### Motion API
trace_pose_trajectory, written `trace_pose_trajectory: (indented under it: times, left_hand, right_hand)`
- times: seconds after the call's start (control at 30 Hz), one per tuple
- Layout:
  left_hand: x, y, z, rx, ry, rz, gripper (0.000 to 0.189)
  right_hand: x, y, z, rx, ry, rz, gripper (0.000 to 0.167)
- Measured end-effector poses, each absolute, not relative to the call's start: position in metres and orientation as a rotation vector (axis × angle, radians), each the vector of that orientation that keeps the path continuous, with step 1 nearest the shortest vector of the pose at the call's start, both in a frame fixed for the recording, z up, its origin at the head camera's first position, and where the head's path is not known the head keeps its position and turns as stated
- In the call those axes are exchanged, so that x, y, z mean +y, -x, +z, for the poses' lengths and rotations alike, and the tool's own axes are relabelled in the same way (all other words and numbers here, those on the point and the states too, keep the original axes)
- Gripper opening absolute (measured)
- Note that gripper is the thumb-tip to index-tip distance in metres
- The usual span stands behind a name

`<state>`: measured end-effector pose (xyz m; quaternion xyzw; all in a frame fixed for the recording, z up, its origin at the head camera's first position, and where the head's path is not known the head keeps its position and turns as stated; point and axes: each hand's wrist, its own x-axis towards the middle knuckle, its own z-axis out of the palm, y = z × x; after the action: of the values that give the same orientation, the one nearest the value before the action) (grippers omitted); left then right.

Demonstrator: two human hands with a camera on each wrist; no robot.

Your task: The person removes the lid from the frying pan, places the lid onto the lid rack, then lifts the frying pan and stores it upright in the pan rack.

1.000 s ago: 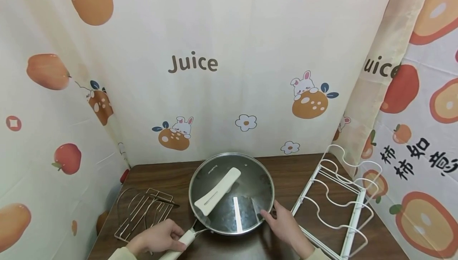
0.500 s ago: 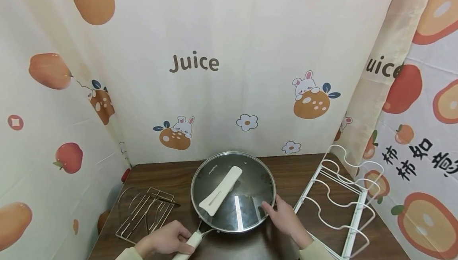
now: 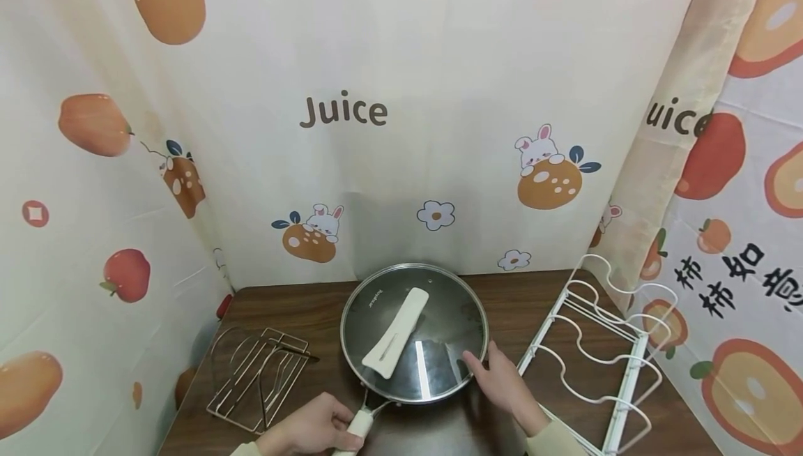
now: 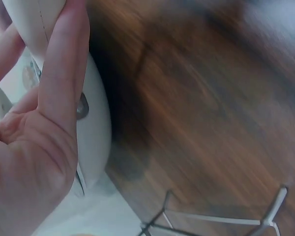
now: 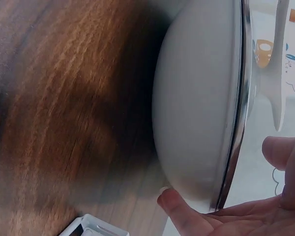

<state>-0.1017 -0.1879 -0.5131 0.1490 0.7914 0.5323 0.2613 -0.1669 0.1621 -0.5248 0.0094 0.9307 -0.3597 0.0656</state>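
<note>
A frying pan [image 5: 196, 103] with a pale outer wall stands mid-table under a dark glass lid [image 3: 448, 323]. Its lid has a long cream handle [image 3: 395, 334] and a metal rim. My left hand [image 3: 314, 424] grips the cream pan handle [image 3: 360, 425] at the front; the left wrist view shows fingers around that handle [image 4: 34, 19]. At the pan's right side is my right hand [image 3: 502, 381], fingers fairly straight against the outer wall. Its thumb [image 5: 278, 151] is held over the lid's edge, apart from the glass in the right wrist view. Whether the pan's base touches the table is hidden.
A metal wire rack [image 3: 266, 378] lies left of the pan, near my left forearm. On the right stands a white rack [image 3: 627, 390] with wavy wire dividers, close to my right hand. Printed curtains [image 3: 401, 163] enclose the wooden table's [image 3: 314, 302] back and sides.
The pan's handle and my left hand have swung to the right, and the lid's handle has turned with them. My right hand stays at the pan's side, shifted slightly.
</note>
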Motion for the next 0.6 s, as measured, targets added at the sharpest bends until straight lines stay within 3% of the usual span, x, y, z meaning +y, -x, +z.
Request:
trace_pose_trajectory:
  times: [0.6]
  left_hand:
    - [-0.126, 0.081, -0.526, 2.083, -0.134, 1.636, 0.014]
  right_hand:
    - [0.163, 0.146, -0.517, 2.757, -0.023, -1.035, 0.087]
